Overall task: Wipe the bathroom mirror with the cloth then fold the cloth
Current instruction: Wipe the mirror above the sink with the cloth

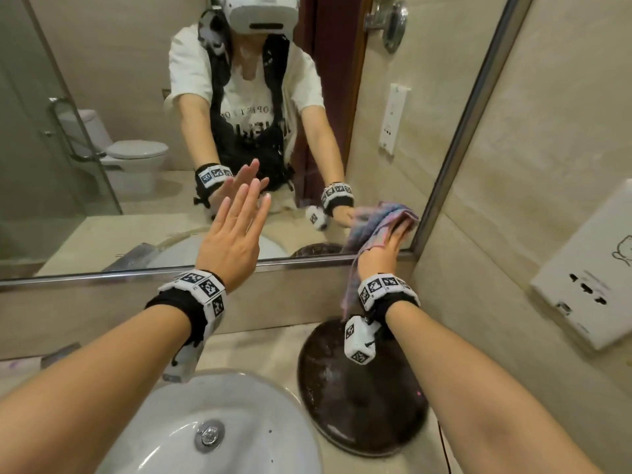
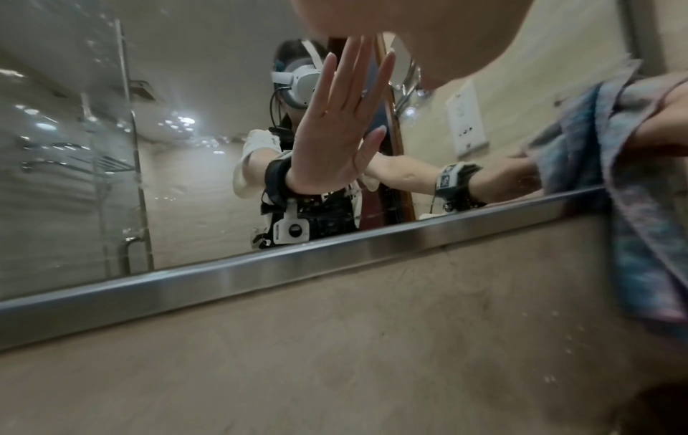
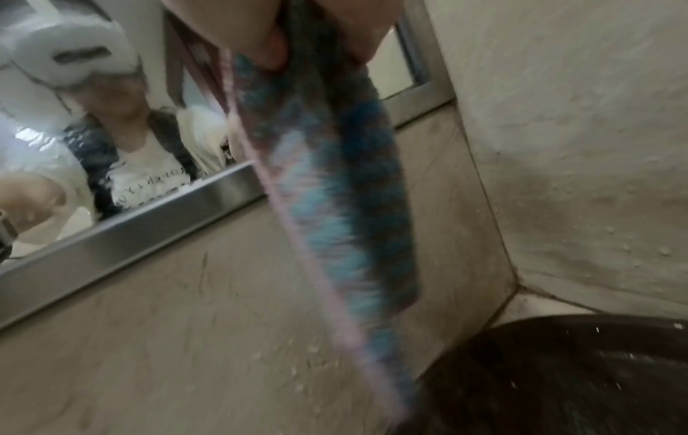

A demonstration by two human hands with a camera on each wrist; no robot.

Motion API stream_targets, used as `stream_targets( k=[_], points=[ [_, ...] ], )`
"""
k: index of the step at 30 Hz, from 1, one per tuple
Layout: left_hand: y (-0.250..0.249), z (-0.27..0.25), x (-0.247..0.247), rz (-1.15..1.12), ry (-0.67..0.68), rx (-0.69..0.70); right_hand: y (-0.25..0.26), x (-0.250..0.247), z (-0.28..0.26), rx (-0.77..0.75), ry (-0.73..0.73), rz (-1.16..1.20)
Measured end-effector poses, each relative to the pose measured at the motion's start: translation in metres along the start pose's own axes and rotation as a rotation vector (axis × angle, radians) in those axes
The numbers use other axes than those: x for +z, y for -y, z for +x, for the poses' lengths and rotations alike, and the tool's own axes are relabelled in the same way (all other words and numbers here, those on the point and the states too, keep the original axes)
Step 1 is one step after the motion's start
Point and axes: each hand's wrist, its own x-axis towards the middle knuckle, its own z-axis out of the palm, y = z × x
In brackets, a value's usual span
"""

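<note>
The bathroom mirror [image 1: 119, 97] hangs on the wall ahead, edged by a steel frame [image 1: 136, 273]. My left hand [image 1: 239, 213] lies flat against the glass near its lower middle, fingers straight and together, holding nothing. My right hand [image 1: 390, 241] presses a blue and pink cloth [image 1: 376, 224] onto the mirror's lower right corner. Part of the cloth [image 3: 335, 206] hangs from this hand past the frame, blurred. In the left wrist view the cloth [image 2: 640, 206] drapes at the right edge under the right hand [image 2: 666, 123]. The right thumb and fingers [image 3: 268, 38] pinch the fabric.
A white sink basin [image 1: 164, 422] sits below my left arm. A dark round tray [image 1: 359, 398] lies on the counter under my right wrist. A tiled side wall with a white socket panel [image 1: 581, 268] closes off the right. The mirror reflects a toilet and a glass shower door.
</note>
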Motion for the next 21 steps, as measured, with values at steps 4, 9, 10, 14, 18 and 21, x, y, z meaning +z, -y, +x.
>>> stream_targets(
  k=[4,9,10,14,18,21],
  points=[
    [-0.013,0.002,0.001,-0.017,-0.007,0.013,0.009,0.0,0.011,-0.008,0.034,-0.262],
    [-0.021,0.003,0.005,-0.017,-0.009,0.024,0.016,0.021,-0.022,-0.424,0.159,-0.615],
    [-0.023,0.003,0.005,-0.016,-0.004,0.023,0.016,0.028,-0.03,-0.572,0.227,-0.616],
    [-0.025,-0.002,0.004,-0.021,0.037,0.023,0.013,0.048,-0.044,-0.973,0.426,-0.655],
    [-0.019,-0.01,0.007,-0.001,0.058,0.017,0.006,0.046,-0.042,-0.882,0.368,-0.711],
    [-0.017,-0.013,0.008,0.009,0.071,-0.017,-0.014,0.04,-0.039,-0.563,0.288,-0.587]
  ],
)
